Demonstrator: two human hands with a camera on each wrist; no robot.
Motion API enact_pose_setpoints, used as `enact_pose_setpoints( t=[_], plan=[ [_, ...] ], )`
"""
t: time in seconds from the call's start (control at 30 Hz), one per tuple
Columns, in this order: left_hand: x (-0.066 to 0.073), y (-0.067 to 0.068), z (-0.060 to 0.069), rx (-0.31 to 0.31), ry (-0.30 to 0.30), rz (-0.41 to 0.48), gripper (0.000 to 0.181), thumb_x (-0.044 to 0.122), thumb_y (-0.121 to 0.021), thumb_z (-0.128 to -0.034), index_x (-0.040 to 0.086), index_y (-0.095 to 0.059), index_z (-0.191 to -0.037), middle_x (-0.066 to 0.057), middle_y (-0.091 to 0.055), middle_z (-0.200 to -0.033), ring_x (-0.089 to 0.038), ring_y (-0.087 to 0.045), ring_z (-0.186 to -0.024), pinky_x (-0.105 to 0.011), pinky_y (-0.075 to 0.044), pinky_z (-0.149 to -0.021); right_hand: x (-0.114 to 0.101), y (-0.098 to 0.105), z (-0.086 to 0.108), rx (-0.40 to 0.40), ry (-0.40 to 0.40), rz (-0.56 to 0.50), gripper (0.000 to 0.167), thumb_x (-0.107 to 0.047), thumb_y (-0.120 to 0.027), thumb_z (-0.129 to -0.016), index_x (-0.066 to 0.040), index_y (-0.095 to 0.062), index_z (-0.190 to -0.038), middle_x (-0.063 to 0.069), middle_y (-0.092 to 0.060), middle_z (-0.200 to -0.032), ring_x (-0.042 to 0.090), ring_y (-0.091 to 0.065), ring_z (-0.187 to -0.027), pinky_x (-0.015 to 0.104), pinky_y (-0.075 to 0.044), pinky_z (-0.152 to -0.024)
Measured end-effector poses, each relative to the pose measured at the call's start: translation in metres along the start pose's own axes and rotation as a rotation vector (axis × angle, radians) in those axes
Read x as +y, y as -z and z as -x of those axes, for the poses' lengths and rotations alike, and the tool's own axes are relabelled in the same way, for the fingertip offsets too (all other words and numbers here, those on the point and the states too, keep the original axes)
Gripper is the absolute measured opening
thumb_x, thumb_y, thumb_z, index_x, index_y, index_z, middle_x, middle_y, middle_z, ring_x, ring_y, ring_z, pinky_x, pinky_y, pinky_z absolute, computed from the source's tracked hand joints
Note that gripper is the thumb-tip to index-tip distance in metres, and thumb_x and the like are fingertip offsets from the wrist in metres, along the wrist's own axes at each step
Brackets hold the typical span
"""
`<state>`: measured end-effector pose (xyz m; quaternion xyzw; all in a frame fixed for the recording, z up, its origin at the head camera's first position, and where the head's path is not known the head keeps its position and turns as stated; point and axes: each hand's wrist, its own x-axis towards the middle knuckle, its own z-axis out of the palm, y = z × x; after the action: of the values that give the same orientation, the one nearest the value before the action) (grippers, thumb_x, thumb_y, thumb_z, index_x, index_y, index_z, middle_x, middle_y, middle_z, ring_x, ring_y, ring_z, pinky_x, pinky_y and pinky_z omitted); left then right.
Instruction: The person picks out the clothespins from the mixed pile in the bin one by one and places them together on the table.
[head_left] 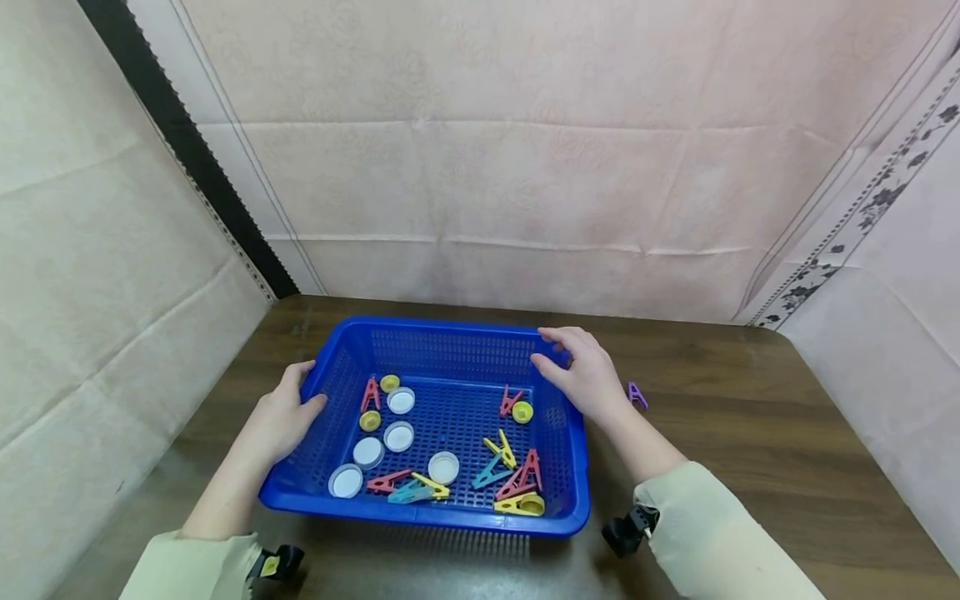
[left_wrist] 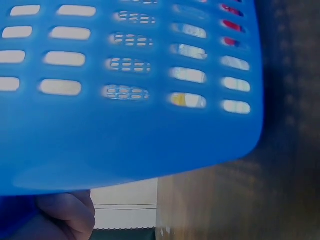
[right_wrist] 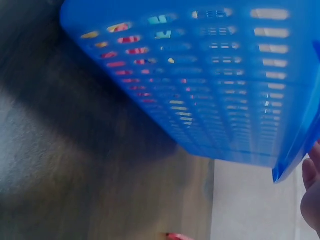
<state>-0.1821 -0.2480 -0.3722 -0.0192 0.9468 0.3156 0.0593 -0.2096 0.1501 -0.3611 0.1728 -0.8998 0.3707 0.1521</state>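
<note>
A blue plastic basket (head_left: 480, 518) with slotted walls stands turned slightly on the wooden table. My left hand (head_left: 287, 414) grips its left rim, thumb on the inner side. At the far right corner, my right hand (head_left: 583, 373) holds the rim, its thumb pointing inward. Inside are several white bottle caps (head_left: 443, 467), several yellow caps (head_left: 522, 412), and red clothespins (head_left: 529, 473), yellow clothespins (head_left: 505, 448) and blue clothespins (head_left: 489, 472). Both wrist views show the basket's outer walls, with only parts of the fingers (left_wrist: 70, 212) visible.
A purple clothespin (head_left: 636, 395) lies on the wooden table (head_left: 735, 417) beyond my right forearm. Pale cloth (head_left: 487, 183) hangs behind the table and along both sides. A small red object (right_wrist: 177, 236) shows at the bottom of the right wrist view.
</note>
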Motion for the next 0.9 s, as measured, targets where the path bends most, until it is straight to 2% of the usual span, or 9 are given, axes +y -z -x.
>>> enact_pose_setpoints(
  t=[0.13, 0.37, 0.43, 0.53, 0.9],
  plan=[
    [-0.001, -0.001, -0.002, 0.008, -0.014, -0.010, 0.062, 0.027, -0.045, -0.0984, 0.001, -0.016, -0.147, -0.035, -0.037, -0.136, -0.053, -0.046, -0.114, -0.066, -0.041, -0.086, -0.004, -0.002, -0.005, -0.080, 0.031, 0.020, 0.042, -0.026, -0.067, -0.088, -0.009, -0.059, -0.126, 0.009, -0.058, -0.122, 0.024, -0.057, -0.105, 0.043, -0.050, -0.084],
    [-0.003, -0.001, -0.003, 0.010, -0.009, -0.004, 0.063, 0.028, -0.045, -0.0986, 0.001, -0.015, -0.147, -0.035, -0.036, -0.137, -0.054, -0.045, -0.114, -0.067, -0.040, -0.085, -0.012, -0.009, -0.012, -0.358, 0.046, 0.033, 0.045, -0.033, -0.063, -0.090, -0.010, -0.057, -0.129, 0.006, -0.059, -0.124, 0.017, -0.060, -0.099, 0.040, -0.051, -0.084],
    [-0.003, 0.000, -0.003, 0.010, -0.009, -0.001, 0.063, 0.028, -0.045, -0.0986, 0.001, -0.015, -0.147, -0.035, -0.036, -0.137, -0.054, -0.045, -0.114, -0.067, -0.040, -0.085, -0.014, -0.011, -0.013, -0.417, 0.052, 0.048, 0.046, -0.033, -0.063, -0.090, -0.011, -0.057, -0.129, 0.005, -0.059, -0.123, 0.016, -0.061, -0.097, 0.038, -0.051, -0.083],
    [-0.002, 0.000, -0.002, 0.009, -0.009, 0.005, 0.063, 0.028, -0.045, -0.0986, 0.002, -0.015, -0.147, -0.035, -0.036, -0.137, -0.054, -0.045, -0.115, -0.067, -0.040, -0.086, -0.017, -0.013, -0.015, -0.461, 0.045, 0.071, 0.047, -0.035, -0.063, -0.089, -0.011, -0.056, -0.130, 0.004, -0.059, -0.124, 0.015, -0.060, -0.099, 0.037, -0.051, -0.083],
    [-0.002, 0.001, 0.000, 0.002, 0.001, 0.011, 0.063, 0.029, -0.046, -0.0982, 0.002, -0.016, -0.147, -0.035, -0.036, -0.137, -0.054, -0.047, -0.113, -0.066, -0.042, -0.083, -0.027, -0.021, -0.024, -0.535, 0.027, 0.122, 0.051, -0.035, -0.066, -0.087, -0.012, -0.055, -0.131, 0.004, -0.056, -0.128, 0.018, -0.058, -0.106, 0.038, -0.050, -0.088]
  ],
)
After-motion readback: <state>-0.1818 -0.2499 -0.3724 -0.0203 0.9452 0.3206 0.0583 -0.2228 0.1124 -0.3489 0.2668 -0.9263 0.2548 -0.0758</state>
